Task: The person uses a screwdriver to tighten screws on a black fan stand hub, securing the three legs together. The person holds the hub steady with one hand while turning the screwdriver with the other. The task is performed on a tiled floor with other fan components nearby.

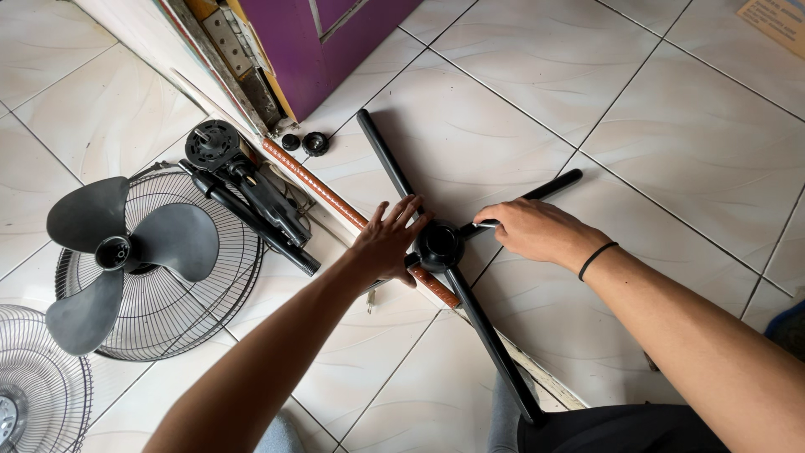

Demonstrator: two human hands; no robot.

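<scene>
Both my forearms reach down from the lower edge toward a black cross-shaped fan base (470, 310) lying flat on the pale floor tiles (671, 126). My left hand (387, 242) rests with fingers spread and palm down just left of the round hub (439, 243) where the base's arms meet, fingertips touching the upper-left arm. My right hand (537, 231), a black band (596, 258) on its wrist, sits just right of the hub with fingers curled around a thin silver tool (485, 224) whose tip points into the hub.

Under the base runs a brown patterned pole (335, 197), slanting from upper left to beneath my left palm. Beyond it lies the black fan motor with its neck (243, 189), and two small black knobs (303, 143) sit near the purple door (335, 42). Off to the left, well apart, a dark three-blade propeller (117, 252) lies on a wire grille (193, 310), with another grille (33, 386) at the corner. Open tile stretches to the right and above the base.
</scene>
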